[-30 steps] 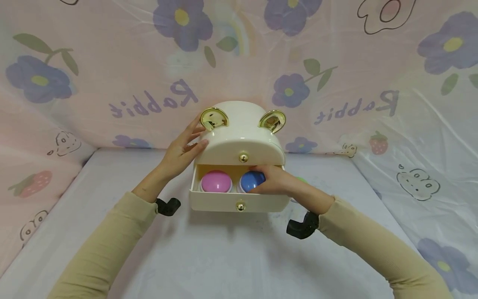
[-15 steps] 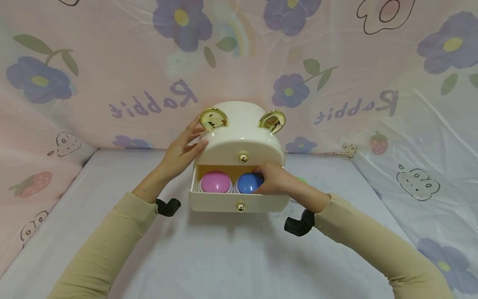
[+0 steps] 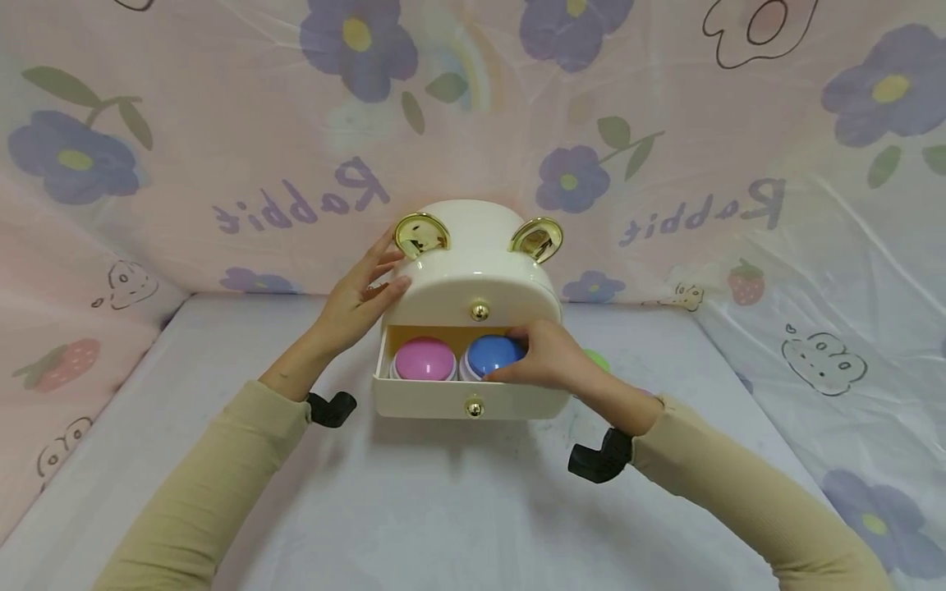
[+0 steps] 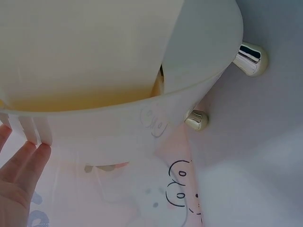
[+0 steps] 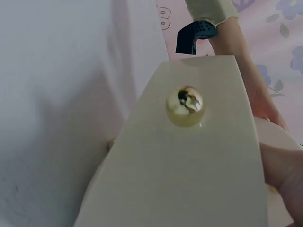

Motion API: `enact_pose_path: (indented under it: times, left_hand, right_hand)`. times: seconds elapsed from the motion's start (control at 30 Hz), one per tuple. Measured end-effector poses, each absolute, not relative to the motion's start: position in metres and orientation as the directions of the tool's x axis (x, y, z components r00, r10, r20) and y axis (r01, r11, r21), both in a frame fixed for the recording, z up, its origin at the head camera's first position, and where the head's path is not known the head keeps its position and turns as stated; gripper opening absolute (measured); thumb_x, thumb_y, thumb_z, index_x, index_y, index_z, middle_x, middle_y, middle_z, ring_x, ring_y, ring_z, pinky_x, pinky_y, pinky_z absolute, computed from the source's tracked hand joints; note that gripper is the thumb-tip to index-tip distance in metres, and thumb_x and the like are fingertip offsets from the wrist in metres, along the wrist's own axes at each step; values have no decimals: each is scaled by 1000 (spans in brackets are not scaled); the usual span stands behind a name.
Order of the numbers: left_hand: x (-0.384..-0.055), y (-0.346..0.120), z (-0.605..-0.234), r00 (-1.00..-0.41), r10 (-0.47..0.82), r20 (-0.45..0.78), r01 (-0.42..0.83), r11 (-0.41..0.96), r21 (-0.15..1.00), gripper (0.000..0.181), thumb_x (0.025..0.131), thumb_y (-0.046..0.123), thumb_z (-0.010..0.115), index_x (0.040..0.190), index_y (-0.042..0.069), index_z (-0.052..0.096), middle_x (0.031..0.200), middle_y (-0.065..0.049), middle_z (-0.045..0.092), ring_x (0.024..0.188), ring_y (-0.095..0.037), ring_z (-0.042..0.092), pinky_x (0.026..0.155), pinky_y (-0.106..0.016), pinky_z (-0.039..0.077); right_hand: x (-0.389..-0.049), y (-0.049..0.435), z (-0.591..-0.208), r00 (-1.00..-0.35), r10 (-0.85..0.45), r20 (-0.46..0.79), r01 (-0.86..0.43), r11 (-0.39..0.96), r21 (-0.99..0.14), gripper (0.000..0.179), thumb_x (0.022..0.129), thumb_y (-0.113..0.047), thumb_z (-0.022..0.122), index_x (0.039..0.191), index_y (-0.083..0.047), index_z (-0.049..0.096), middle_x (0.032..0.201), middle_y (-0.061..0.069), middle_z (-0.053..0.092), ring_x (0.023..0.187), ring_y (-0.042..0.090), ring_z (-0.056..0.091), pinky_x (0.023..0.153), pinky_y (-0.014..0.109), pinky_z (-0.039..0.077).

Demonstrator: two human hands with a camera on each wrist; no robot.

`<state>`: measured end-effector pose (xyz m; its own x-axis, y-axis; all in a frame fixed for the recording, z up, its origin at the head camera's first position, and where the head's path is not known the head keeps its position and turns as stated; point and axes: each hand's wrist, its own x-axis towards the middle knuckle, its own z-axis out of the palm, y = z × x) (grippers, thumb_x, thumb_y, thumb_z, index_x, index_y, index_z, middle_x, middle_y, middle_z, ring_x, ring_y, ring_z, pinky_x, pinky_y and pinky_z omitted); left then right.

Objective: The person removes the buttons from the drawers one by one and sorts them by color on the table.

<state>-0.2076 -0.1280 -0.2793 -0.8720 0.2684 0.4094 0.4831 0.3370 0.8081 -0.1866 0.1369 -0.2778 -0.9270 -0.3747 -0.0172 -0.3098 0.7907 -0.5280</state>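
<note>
A white storage box (image 3: 476,271) with gold ears stands on the table, its lower drawer (image 3: 421,400) pulled out. Inside the drawer sit two round pieces with shiny domed tops and white bases: a pink domed piece (image 3: 424,359) on the left and a blue domed piece (image 3: 493,355) beside it. Reaching in from the right, my right hand (image 3: 547,357) holds the blue one between thumb and fingers. My left hand (image 3: 362,300) rests on the box's left side, fingers fairly straight; in the left wrist view its fingertips (image 4: 42,153) touch the box wall.
A green round thing (image 3: 597,359) lies right of the box, mostly hidden by the right wrist. The upper drawer, with its gold knob (image 3: 479,311), is closed. A patterned curtain (image 3: 281,148) hangs close behind.
The blue domed piece has shifted slightly left, closer to the pink one, with the right hand on it. More of the green thing shows. The left hand stays put.
</note>
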Motion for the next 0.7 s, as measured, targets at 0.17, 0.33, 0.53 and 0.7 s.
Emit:
enact_pose_path:
  times: [0.17, 0.33, 0.53, 0.7]
  left_hand:
    - [-208, -129, -280, -877, 272, 395, 471, 328, 819, 67, 94, 16, 52, 149, 26, 16, 141, -18, 39, 133, -33, 36, 108, -52, 34]
    - [-207, -129, -280, -880, 270, 391, 465, 330, 821, 67, 94, 17, 52, 149, 28, 16, 141, -17, 39, 133, -32, 36, 108, -50, 35]
    - [-208, -129, -279, -887, 269, 374, 450, 329, 830, 66, 94, 19, 52, 149, 31, 16, 142, -15, 38, 134, -28, 35, 110, -49, 33]
    - [-208, -129, -280, -890, 267, 369, 444, 332, 832, 66, 95, 20, 51, 149, 31, 15, 142, -15, 38, 134, -28, 34, 110, -48, 33]
  right_hand:
    - [-183, 137, -279, -946, -324, -32, -249, 783, -570, 48, 64, -41, 81, 97, -8, 67, 92, 5, 66, 85, 18, 57, 70, 26, 46]
    - [-182, 136, -280, -961, -263, -85, -160, 779, -607, 50, 65, -45, 77, 99, -9, 66, 98, 5, 66, 88, 19, 57, 72, 26, 46]
    - [-182, 137, -280, -968, -220, -119, -87, 742, -665, 45, 69, -43, 75, 93, -6, 65, 95, 7, 63, 86, 20, 55, 68, 24, 45]
    - [-182, 135, -278, -973, -201, -116, -63, 711, -700, 41, 69, -47, 75, 75, -8, 61, 79, 1, 57, 77, 16, 49, 61, 23, 41]
